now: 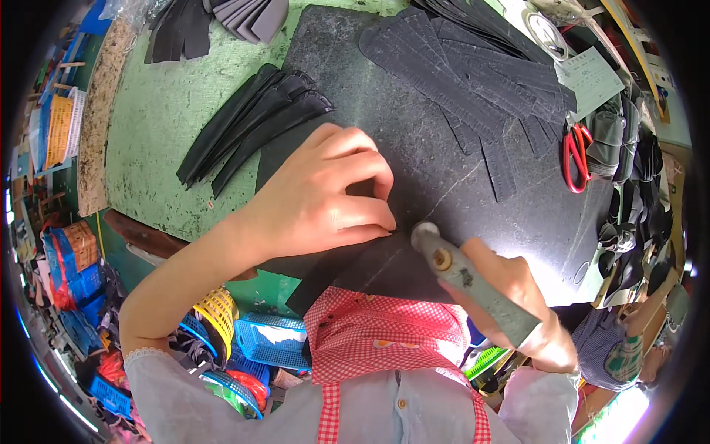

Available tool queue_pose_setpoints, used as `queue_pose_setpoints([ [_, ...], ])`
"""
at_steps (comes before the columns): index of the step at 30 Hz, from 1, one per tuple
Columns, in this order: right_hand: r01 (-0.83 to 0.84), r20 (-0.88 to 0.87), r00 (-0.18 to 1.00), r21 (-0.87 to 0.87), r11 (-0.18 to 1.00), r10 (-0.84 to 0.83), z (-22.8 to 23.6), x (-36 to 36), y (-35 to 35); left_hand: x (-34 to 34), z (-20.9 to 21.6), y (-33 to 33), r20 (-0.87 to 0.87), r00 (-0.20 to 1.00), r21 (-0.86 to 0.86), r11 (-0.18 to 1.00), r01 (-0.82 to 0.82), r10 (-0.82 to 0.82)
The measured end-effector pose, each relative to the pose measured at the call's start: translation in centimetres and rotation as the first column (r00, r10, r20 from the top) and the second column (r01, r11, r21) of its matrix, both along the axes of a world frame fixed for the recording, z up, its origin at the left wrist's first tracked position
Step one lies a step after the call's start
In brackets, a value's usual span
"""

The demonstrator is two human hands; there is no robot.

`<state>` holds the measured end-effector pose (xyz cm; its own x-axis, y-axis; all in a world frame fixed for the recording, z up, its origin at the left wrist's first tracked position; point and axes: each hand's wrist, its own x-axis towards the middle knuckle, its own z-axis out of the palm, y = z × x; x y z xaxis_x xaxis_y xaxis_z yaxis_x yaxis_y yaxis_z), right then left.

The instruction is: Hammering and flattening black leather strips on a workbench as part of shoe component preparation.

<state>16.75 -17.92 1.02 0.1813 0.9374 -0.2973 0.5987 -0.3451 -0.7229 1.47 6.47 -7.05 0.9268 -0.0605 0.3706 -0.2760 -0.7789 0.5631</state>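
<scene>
Right hand (510, 288) clenched, its grip round a grey metal-headed hammer (477, 281) | left hand (325, 192) curled at flat black strip (329, 277), grip unclear from here

Red-handled scissors (576, 157) lay at the right of the table (155, 111), just below a pale paper slip (589, 83); a white roll (546, 35) lay near the slip's upper left. Crumpled clear plastic (126, 9) sat at the upper left corner. Below the table stood a yellow basket (218, 318) beside a blue basket (272, 340). Another person (603, 348) in dark patterned clothing appeared at lower right.
</scene>
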Motion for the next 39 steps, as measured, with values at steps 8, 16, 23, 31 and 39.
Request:
queue_pose_setpoints([
  [8,-0.07,0.007,0.998,0.043,0.997,0.07,-0.6,-0.6,1.2,-0.1,-1.1,0.0,0.164,0.981,0.141,0.986,0.083,-0.106],
  [16,0.008,-0.073,0.997,-0.007,1.0,-0.008,0.1,-0.5,2.0,-0.7,-1.1,0.7,0.136,0.99,0.054,0.998,0.041,-0.048],
  [23,-0.074,0.001,0.997,-0.066,0.995,0.074,-0.1,-0.7,2.5,-1.3,-0.7,0.6,0.096,0.99,0.001,0.995,-0.103,0.103],
  [31,-0.043,-0.051,0.998,0.046,0.998,0.046,-0.6,-1.1,3.2,-2.3,0.0,-0.3,0.07,0.977,0.073,0.976,-0.206,0.201],
  [39,-0.071,0.104,0.993,0.082,0.994,0.062,-0.7,-1.0,3.0,-3.4,-0.3,-2.4,0.095,0.97,0.091,0.969,-0.232,0.223],
])
